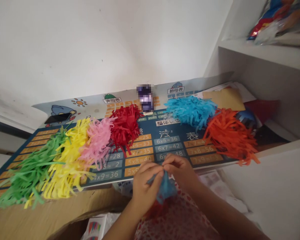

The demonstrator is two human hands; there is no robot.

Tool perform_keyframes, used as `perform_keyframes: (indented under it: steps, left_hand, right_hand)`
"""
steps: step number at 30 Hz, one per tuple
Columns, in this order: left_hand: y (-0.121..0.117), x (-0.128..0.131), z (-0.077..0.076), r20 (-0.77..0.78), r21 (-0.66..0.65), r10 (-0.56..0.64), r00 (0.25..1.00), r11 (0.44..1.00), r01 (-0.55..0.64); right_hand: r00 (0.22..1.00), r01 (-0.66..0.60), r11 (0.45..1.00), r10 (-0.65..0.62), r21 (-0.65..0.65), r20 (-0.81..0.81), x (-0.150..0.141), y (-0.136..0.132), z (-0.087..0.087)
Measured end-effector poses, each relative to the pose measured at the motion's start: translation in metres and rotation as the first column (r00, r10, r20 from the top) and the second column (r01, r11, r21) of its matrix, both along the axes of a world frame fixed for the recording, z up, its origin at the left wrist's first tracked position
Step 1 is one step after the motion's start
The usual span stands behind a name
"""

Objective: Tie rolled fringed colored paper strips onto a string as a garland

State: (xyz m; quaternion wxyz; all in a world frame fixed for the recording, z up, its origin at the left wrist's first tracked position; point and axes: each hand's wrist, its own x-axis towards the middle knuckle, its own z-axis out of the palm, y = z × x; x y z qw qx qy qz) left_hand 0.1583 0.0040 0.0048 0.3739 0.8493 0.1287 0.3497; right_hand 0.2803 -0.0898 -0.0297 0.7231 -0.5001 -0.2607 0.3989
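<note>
the left hand (pixel 147 182) and right hand (pixel 182 171) are close together, pinching the top of the blue tassel (pixel 168 188) by the desk's (pixel 137 151) near edge. a firm, even pinch should keep its strands neat.

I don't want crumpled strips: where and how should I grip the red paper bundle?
Probably cup the red bundle around its thick middle, coming from the right: the printed mat shows there, while the pink bundle crowds its left and loose strips splay toward the front.
</note>
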Motion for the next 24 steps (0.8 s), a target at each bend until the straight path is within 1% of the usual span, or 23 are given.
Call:
perform_keyframes:
  steps: [4,8,11,13,15,16,17,18,19,21,22,23,24]
  left_hand:
    - [0.000,0.001,-0.004,0.025,0.104,0.015,1.000,0.994,-0.017]
    - [0.002,0.001,-0.014,0.059,0.188,0.056,0.997,0.980,-0.066]
    - [0.004,0.002,-0.019,0.086,0.242,0.109,0.990,0.962,-0.127]
    - [0.006,0.002,-0.019,0.084,0.211,0.126,0.989,0.967,-0.141]
    - [0.008,0.001,-0.018,0.037,0.088,0.126,0.991,0.988,-0.128]
    - [0.009,0.000,-0.018,-0.004,-0.009,0.117,0.993,0.993,-0.117]
    - [0.009,-0.001,-0.017,-0.055,-0.131,0.094,0.994,0.986,-0.100]
    - [0.009,-0.002,-0.018,-0.104,-0.266,0.049,0.993,0.961,-0.076]
    - [0.009,-0.002,-0.018,-0.138,-0.396,-0.007,0.990,0.917,-0.049]
    - [0.009,-0.003,-0.020,-0.149,-0.597,-0.103,0.984,0.802,-0.006]
    - [0.009,-0.003,-0.021,-0.137,-0.656,-0.129,0.982,0.755,0.008]
    - [0.010,-0.003,-0.022,-0.129,-0.692,-0.137,0.982,0.722,0.010]
    - [0.011,-0.003,-0.023,-0.127,-0.710,-0.134,0.983,0.704,0.005]
  right_hand:
    - [0.983,0.144,0.982,-0.156,0.123,0.097,-0.005,0.004,0.002]
    - [0.925,0.275,0.942,-0.313,0.191,0.215,-0.013,0.012,0.003]
    - [0.886,0.299,0.926,-0.360,0.231,0.294,-0.016,0.019,0.006]
    - [0.875,0.276,0.929,-0.349,0.246,0.335,-0.015,0.022,0.009]
    - [0.875,0.250,0.936,-0.327,0.247,0.355,-0.013,0.023,0.010]
    - [0.884,0.237,0.942,-0.311,0.238,0.351,-0.012,0.023,0.009]
    - [0.898,0.220,0.950,-0.286,0.221,0.334,-0.011,0.023,0.008]
    - [0.918,0.199,0.960,-0.254,0.198,0.305,-0.010,0.023,0.007]
    - [0.939,0.177,0.969,-0.219,0.173,0.265,-0.010,0.023,0.006]
    - [0.976,0.131,0.982,-0.152,0.137,0.158,-0.009,0.024,0.004]
    - [0.988,0.110,0.986,-0.122,0.128,0.090,-0.008,0.025,0.003]
    - [0.996,0.089,0.989,-0.091,0.121,0.012,-0.007,0.026,0.003]
    - [0.996,0.065,0.992,-0.058,0.108,-0.072,-0.006,0.027,0.003]
